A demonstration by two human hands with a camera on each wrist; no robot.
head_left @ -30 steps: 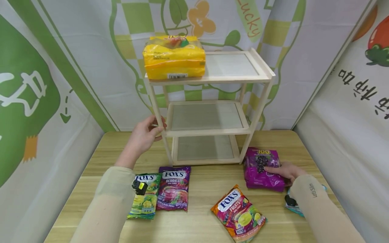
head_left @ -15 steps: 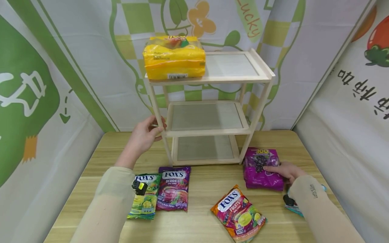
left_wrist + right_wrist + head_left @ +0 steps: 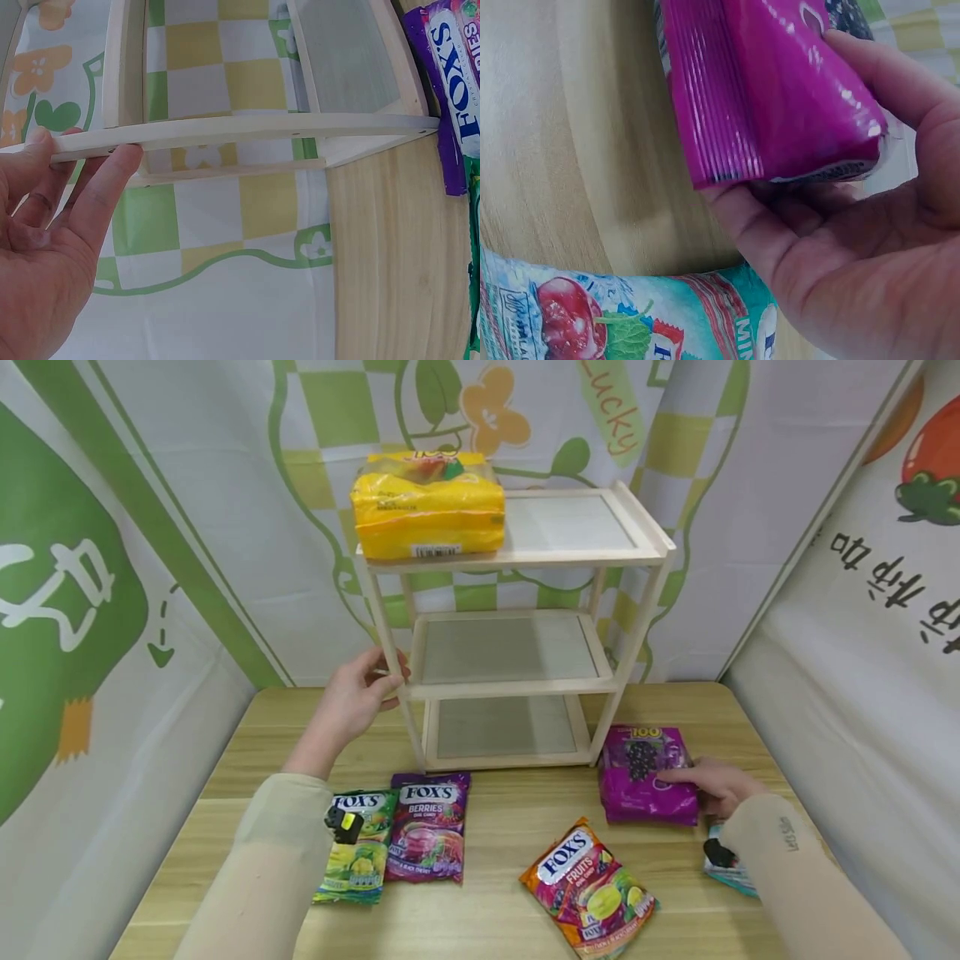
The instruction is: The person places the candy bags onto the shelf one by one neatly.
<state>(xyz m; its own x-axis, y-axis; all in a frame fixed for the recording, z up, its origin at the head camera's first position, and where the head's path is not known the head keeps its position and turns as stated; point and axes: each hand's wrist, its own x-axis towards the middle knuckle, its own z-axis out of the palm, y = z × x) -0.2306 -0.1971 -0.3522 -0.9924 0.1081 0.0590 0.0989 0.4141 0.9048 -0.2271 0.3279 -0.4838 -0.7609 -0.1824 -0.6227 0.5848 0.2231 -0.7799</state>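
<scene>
A three-tier wooden shelf rack [image 3: 517, 689] stands at the back of the table. My left hand [image 3: 358, 697] pinches its left front post [image 3: 381, 622] with thumb and fingers, near the middle tier; the left wrist view shows the fingertips on the wood. To the right, beside the rack's foot, my right hand [image 3: 718, 785] grips a purple candy bag [image 3: 647, 797] with a grape picture. In the right wrist view the thumb lies over the purple bag and the other fingers reach beneath its sealed end, partly hidden.
A yellow package [image 3: 429, 514] sits on the top tier's left. On the table lie a green FOX'S bag [image 3: 360, 852], a purple FOX'S Berries bag [image 3: 427, 827], an orange FOX'S Fruits bag [image 3: 592, 889] and a turquoise mint bag [image 3: 637, 319] under the right wrist. Printed cloth surrounds the table.
The purple grape bag has shifted slightly left and toward the back, with my right hand still on it. My left hand stays on the post.
</scene>
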